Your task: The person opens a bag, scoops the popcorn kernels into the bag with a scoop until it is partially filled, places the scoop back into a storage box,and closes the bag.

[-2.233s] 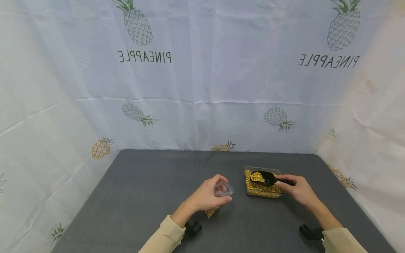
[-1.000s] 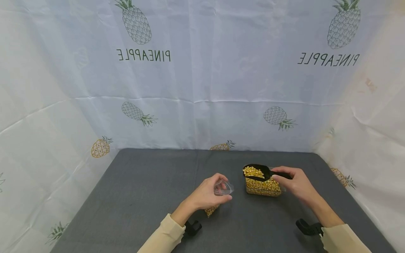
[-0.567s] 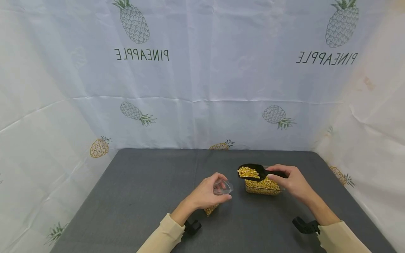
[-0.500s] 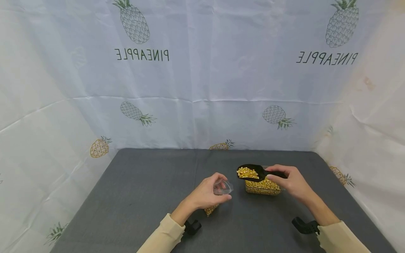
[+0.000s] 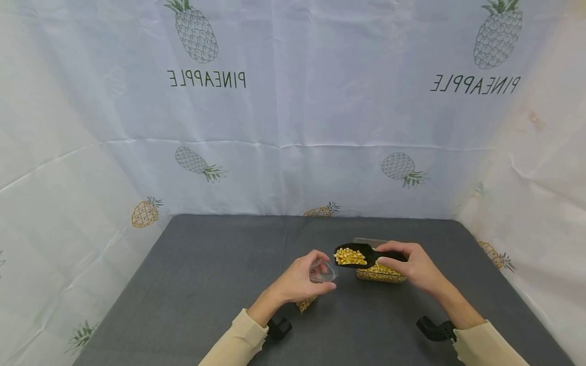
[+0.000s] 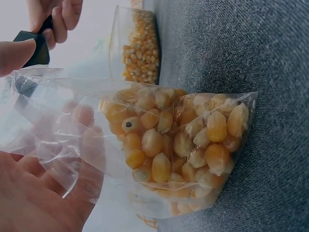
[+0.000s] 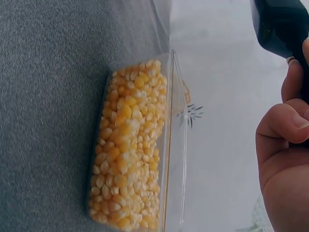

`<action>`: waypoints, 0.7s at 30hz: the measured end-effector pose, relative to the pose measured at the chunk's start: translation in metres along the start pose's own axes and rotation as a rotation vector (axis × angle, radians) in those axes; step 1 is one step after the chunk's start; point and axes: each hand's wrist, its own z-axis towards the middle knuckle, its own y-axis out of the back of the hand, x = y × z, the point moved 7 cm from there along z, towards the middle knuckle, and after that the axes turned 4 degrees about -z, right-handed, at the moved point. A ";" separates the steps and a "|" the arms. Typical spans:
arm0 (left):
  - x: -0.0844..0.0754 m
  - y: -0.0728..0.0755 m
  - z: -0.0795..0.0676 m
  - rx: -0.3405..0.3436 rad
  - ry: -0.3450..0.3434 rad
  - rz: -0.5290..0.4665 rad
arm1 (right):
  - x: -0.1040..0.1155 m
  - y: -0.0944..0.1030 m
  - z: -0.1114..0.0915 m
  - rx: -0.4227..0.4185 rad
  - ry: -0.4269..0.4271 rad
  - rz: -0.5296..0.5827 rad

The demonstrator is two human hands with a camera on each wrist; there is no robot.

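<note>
My left hand [image 5: 299, 282] holds the mouth of a clear plastic bag [image 6: 145, 193] spread between thumb and curved fingers. Corn kernels [image 6: 164, 140] fill its lower part, which stands on the table in the left wrist view. My right hand [image 5: 418, 267] grips the handle of a black scoop [image 5: 370, 253], whose bowl carries a heap of corn kernels [image 5: 350, 256]. The scoop's tip is right beside the bag's mouth, at its right. Beneath the scoop and right hand stands a clear rectangular container [image 7: 177, 140] of corn, partly hidden in the head view.
A dark grey cloth covers the table [image 5: 220, 274]. Behind it and along both sides hangs a white curtain [image 5: 284, 112] with pineapple prints. A black wrist strap mount [image 5: 279, 329] sits under the left forearm, another [image 5: 435, 329] under the right.
The right hand has lifted the loaded scoop out of the container and brought it left, up to the bag's mouth. The left hand and bag have stayed in place.
</note>
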 end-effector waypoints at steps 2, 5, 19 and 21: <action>0.000 0.000 0.000 0.001 0.003 -0.001 | 0.001 -0.003 0.000 0.008 0.001 0.021; 0.000 0.000 0.000 0.002 0.006 -0.002 | 0.002 -0.007 0.001 0.014 -0.001 0.030; 0.000 0.000 -0.001 0.006 0.004 0.017 | 0.007 -0.020 0.004 0.036 0.023 0.020; 0.000 0.000 -0.001 0.006 0.006 0.024 | 0.007 -0.022 0.005 0.041 0.032 0.016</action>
